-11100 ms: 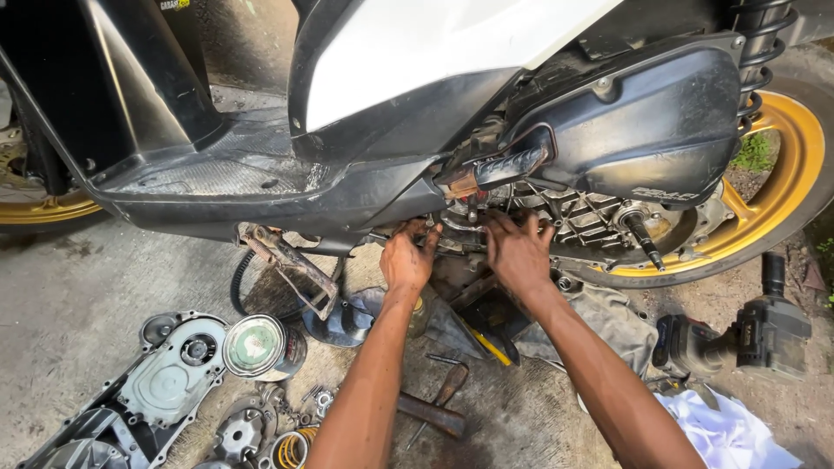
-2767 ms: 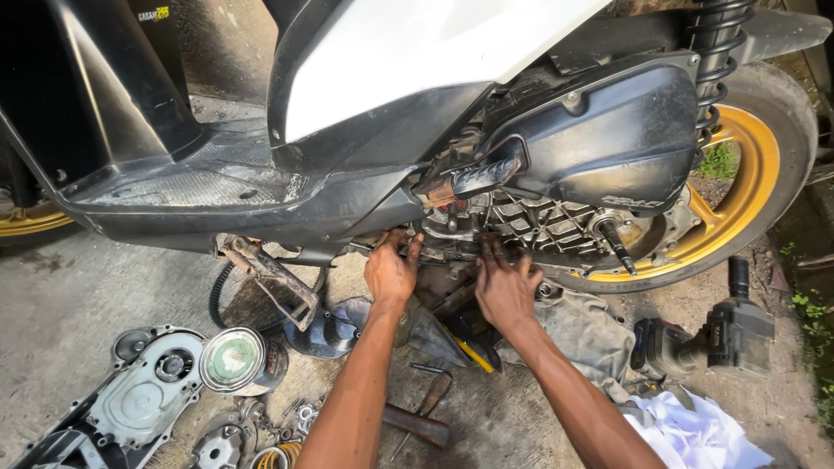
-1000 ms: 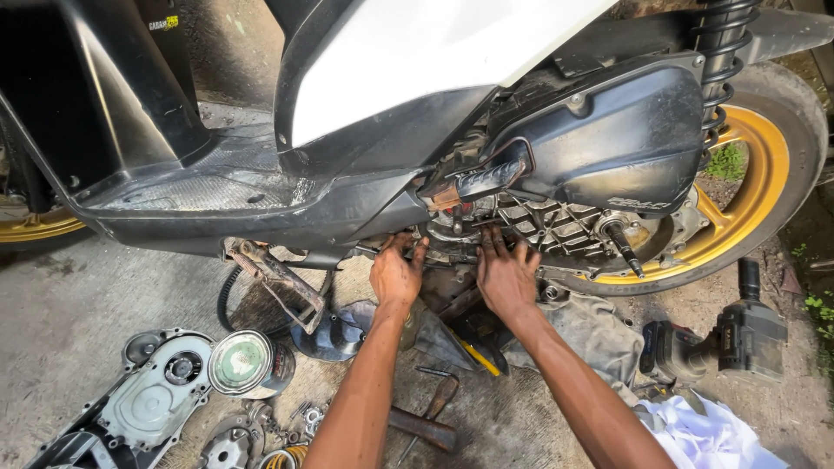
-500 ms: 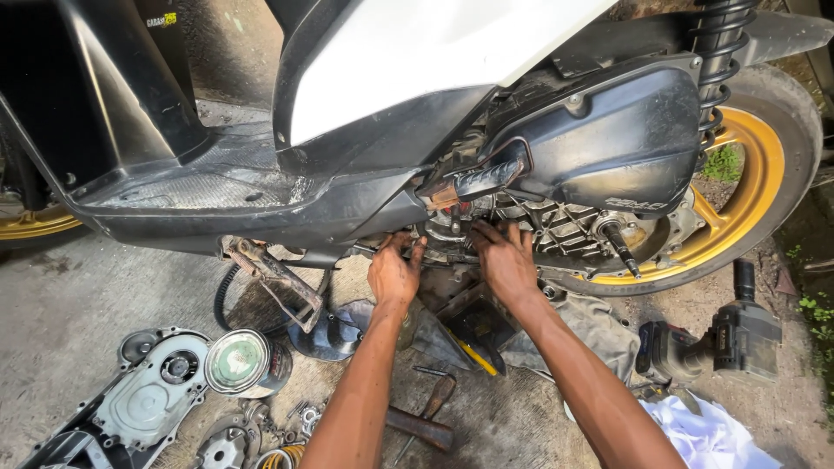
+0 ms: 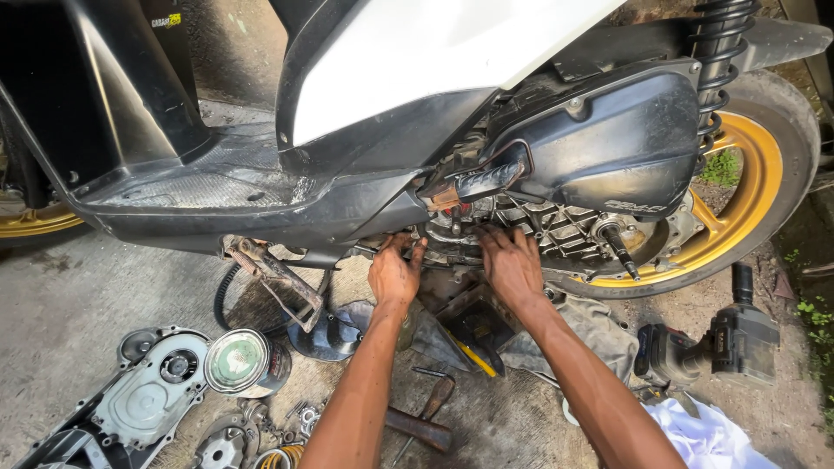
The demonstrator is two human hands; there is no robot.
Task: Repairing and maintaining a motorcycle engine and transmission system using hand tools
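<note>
Two hands reach under the scooter's engine (image 5: 556,230), below the black side cover (image 5: 608,143); left hand (image 5: 393,274) half-curled, fingertips up against the engine's lower edge, whether it grips anything cannot tell; right hand (image 5: 511,260) open, fingers spread flat on the finned casing; hands near each other, not touching; removed crankcase cover (image 5: 139,404) and power tool (image 5: 712,343) lie on concrete floor (image 5: 69,304).

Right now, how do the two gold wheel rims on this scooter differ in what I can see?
The rear rim shows most of its circle behind the engine case; the front rim shows only a sliver under the black bodywork. Rear sits right, front far left. Both are gold.
</note>
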